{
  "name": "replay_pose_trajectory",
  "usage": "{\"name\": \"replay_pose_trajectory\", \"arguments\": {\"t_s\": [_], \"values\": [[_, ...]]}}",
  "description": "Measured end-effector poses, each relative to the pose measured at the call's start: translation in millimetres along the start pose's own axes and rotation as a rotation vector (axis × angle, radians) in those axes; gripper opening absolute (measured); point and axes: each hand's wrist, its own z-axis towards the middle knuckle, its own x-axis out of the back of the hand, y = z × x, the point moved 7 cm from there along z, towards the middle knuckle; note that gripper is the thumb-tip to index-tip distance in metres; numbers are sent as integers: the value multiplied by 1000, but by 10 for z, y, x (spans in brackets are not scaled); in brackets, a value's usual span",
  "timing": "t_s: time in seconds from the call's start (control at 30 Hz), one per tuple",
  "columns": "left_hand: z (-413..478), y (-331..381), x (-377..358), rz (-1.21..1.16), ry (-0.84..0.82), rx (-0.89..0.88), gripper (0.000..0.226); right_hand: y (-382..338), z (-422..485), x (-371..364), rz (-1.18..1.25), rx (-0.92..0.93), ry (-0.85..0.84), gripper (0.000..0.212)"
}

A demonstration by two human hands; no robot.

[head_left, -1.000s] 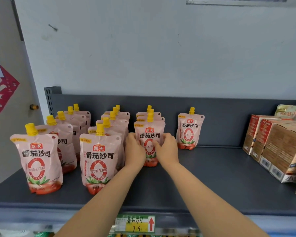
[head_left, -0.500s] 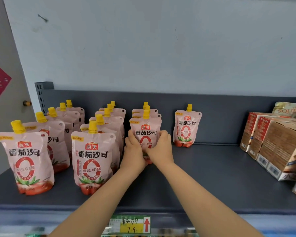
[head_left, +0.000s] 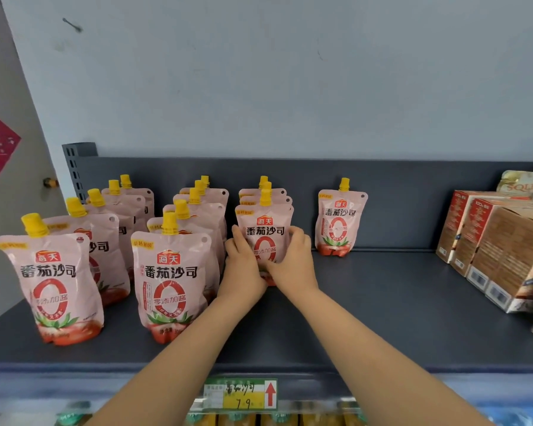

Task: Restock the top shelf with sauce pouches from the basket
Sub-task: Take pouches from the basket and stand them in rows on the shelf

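The left hand [head_left: 243,267] and the right hand [head_left: 293,260] clasp one pouch [head_left: 265,231] between them, left fingers curled round its left edge and right fingers round its right edge, both low on its body. The pouch stands upright on the dark shelf [head_left: 376,305], yellow cap up and printed face toward the camera, at the front of a short file of like pouches (two more caps peek up just behind it). Its foot is hidden by the hands. Just left of the left hand stands the middle row [head_left: 170,281], a longer file of upright pouches; whether the hand touches it cannot be told. Farther left is the left row [head_left: 52,284], reaching nearer the shelf's front edge. To the right of the hands a lone pouch [head_left: 340,222] stands upright against the back panel [head_left: 419,207], apart from the file. Well to the right, brown and red boxes [head_left: 505,253] line that end of the shelf. Below the front lip, between the forearms, hangs a price tag [head_left: 241,393] with a red arrow pointing up. A pale wall [head_left: 290,87] rises behind.
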Motion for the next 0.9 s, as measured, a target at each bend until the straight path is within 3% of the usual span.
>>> {"name": "replay_pose_trajectory", "arguments": {"t_s": [0.17,0.33,0.67,0.9], "values": [[-155,141,210,-16,-53,-23,119,-78,-366,420,-221,20,-22,81],[-662,708,225,30,-32,-367,109,-159,-967,1318,-477,93,172,67],[-2027,1972,-637,159,-105,-942,93,870,-2252,2798,-784,-263,243,70],[-3110,2093,-1766,239,-370,-1048,79,1978,-3168,3098,-802,-562,73,67]]}}
